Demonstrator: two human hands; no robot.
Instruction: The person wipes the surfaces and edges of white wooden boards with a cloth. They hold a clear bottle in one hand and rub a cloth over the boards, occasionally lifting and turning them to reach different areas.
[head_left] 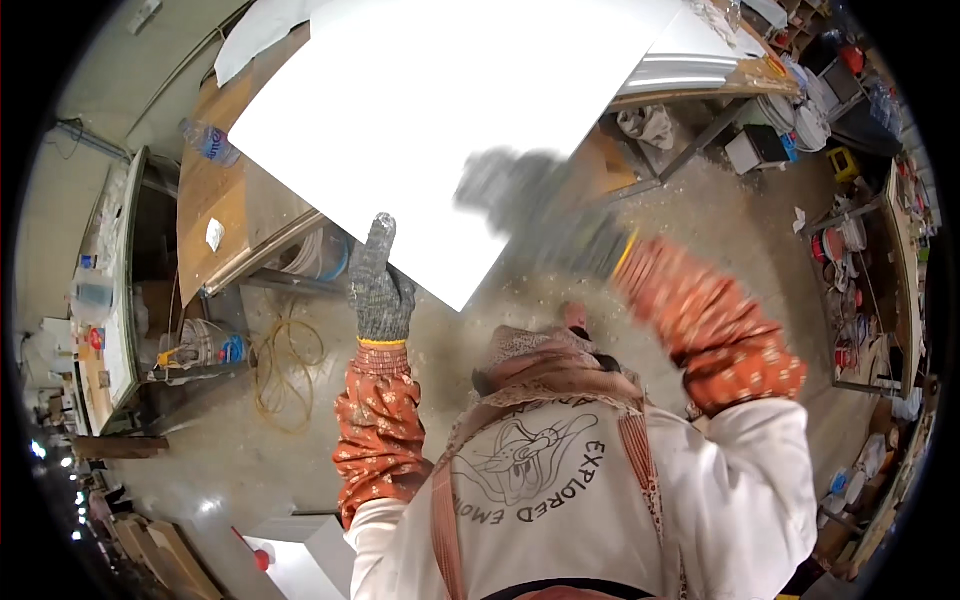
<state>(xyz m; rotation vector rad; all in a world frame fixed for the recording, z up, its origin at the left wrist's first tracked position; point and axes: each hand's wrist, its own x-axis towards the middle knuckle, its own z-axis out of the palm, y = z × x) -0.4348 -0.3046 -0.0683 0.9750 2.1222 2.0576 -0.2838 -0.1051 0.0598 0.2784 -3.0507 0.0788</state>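
The left hand (380,290), in a grey glove, comes up from a straight forearm, its thumb laid on top of the sheet's near left edge and its other fingers hidden beneath, pinching it. To its right, the right hand (520,200) reaches in from a bent arm over the sheet's near right edge; it is blurred, so I cannot tell how its fingers stand. The white sheet (440,110) lies over the wooden table (250,200) and juts past its near edge, one corner pointing toward the person. Its long axis seems to run from near to far right, though the far end is washed out. At left, a plastic bottle (208,141) lies on the table beside the sheet; nearer, a yellow hose (258,375) lies coiled on the grey floor (245,465). Far right, a black-and-white box (755,150) stands near cluttered shelves (880,290).
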